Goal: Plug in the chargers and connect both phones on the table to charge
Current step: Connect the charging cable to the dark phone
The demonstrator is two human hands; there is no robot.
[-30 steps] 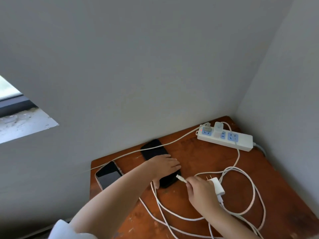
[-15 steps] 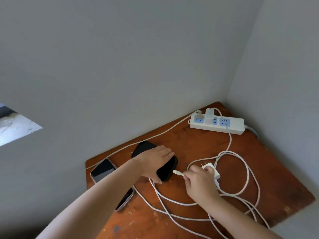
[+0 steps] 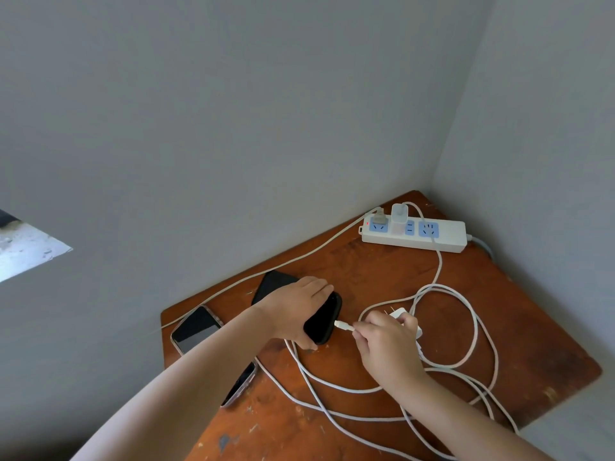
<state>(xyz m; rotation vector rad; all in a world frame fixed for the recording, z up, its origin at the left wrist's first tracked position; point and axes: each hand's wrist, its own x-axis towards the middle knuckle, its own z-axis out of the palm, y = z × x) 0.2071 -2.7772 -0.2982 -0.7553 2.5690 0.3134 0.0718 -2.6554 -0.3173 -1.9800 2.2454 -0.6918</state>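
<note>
A black phone (image 3: 324,322) lies on the wooden table (image 3: 366,277), and my left hand (image 3: 294,306) grips it across its middle. My right hand (image 3: 382,341) pinches a white cable connector (image 3: 343,326) whose tip touches the phone's near end. A second phone with a light case (image 3: 194,329) lies at the table's left edge, partly under my left forearm. An unplugged white charger block (image 3: 404,316) sits just behind my right hand. A white power strip (image 3: 447,236) at the back holds a white charger (image 3: 398,216) and a grey plug (image 3: 379,216).
Loops of white cable (image 3: 466,327) spread over the right and front of the table. Grey walls close the back and right sides. The table's left and right edges drop off close by.
The connector in my right hand has moved left to the black phone's end. My left hand has closed more firmly around the phone. The view has shifted.
</note>
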